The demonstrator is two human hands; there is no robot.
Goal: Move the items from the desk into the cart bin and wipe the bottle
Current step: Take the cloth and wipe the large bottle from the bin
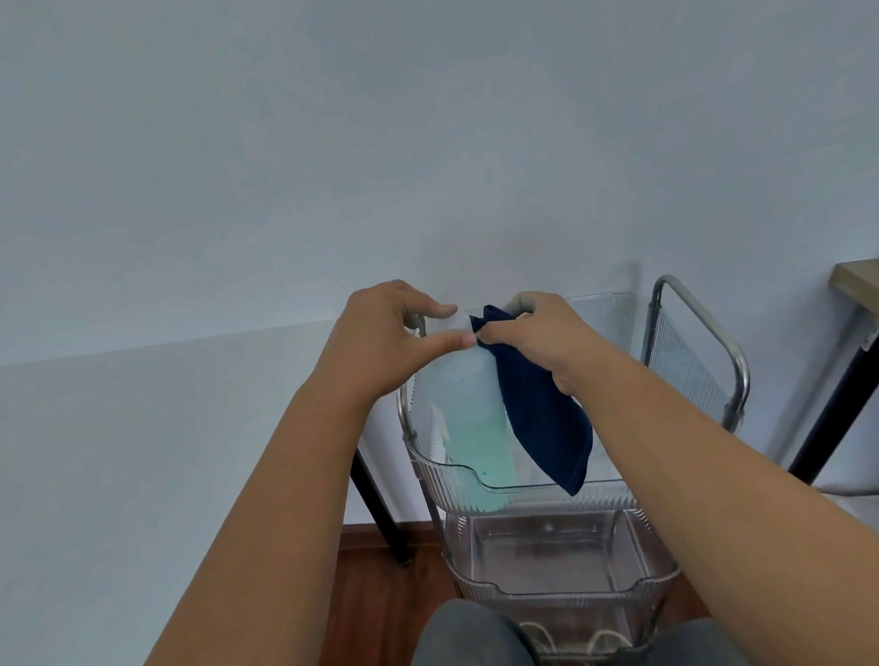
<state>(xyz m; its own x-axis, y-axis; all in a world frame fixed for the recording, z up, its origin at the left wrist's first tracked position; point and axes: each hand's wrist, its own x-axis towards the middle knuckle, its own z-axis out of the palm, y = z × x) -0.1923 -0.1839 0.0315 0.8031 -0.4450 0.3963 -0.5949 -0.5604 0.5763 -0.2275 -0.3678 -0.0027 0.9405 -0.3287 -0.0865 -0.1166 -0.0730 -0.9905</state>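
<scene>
Head view shows the translucent bottle (465, 408), pale green liquid inside, held upright over the near left corner of the cart's top bin (539, 486). The left hand (391, 335) pinches its white cap between thumb and fingers. The right hand (545, 336) is clamped on a dark blue cloth (540, 414) pressed against the bottle's neck, its tail hanging into the bin. A lower bin (560, 577) sits beneath.

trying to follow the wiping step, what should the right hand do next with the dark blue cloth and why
Probably slide the dark blue cloth down the side of the translucent plastic bottle with pale green liquid. The right hand presses the cloth only at the neck, most of it hanging loose beside the body, while the left hand pinches the top, steadying the bottle upright in the clear ribbed cart bin.
</scene>
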